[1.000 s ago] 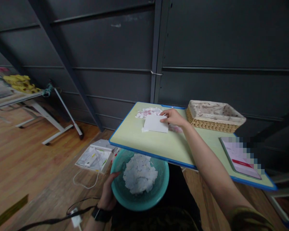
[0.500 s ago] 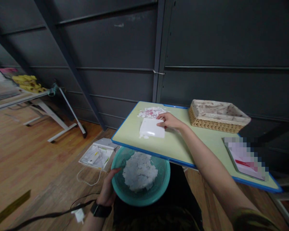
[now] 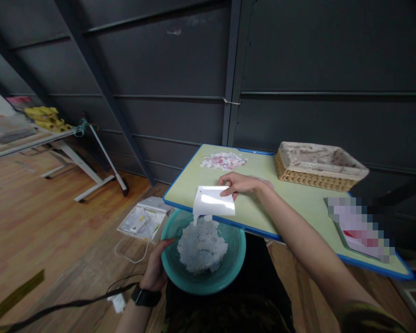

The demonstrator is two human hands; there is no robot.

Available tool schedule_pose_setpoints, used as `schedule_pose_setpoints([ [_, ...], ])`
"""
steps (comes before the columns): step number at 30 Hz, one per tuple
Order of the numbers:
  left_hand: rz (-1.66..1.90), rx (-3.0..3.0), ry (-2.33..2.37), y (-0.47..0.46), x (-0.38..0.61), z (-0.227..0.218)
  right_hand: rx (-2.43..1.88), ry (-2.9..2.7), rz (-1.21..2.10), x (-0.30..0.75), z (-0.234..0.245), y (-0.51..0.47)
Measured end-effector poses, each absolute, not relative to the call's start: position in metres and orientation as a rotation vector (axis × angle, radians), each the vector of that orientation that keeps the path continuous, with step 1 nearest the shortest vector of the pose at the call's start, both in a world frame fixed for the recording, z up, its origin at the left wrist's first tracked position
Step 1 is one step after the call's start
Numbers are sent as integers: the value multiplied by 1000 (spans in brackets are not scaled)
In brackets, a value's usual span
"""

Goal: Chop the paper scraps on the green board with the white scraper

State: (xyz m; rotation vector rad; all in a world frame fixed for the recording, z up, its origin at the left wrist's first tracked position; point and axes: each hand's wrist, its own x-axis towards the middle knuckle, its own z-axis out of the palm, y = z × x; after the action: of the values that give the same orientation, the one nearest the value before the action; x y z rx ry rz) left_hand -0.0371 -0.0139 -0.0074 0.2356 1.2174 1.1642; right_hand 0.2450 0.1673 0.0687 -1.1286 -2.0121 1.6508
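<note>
A white card (image 3: 213, 203), glossy with glare and a small dark spot near one corner, is pinched in the right hand (image 3: 238, 181) at the near edge of the counter (image 3: 253, 206); below that edge, the left hand (image 3: 156, 266) grips a teal basket (image 3: 238, 249) containing white scraps (image 3: 203, 247). The counter, pale yellow-green and blue-edged, bears a scrap heap (image 3: 223, 160) far left, with a dark wall (image 3: 176, 60) behind.

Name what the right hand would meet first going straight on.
Past the white card it holds, the right hand seems free to cross the table leftward, though depth is unclear.
</note>
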Motion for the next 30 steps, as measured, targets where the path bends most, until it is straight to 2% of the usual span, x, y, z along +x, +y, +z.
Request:
schedule_pose_setpoints([
  [6,1166,213,1189,-15,-40,-11,-1074,-1953,1688,237,75,158],
  [16,1172,190,1245,-13,-39,-24,-1319,-1274,818,264,68,193],
  [22,1115,165,1202,-17,-42,-44,-1540,-1465,241,292,62,207],
  [30,955,183,1150,-23,-29,-59,-1655,-1769,9,301,75,199],
])
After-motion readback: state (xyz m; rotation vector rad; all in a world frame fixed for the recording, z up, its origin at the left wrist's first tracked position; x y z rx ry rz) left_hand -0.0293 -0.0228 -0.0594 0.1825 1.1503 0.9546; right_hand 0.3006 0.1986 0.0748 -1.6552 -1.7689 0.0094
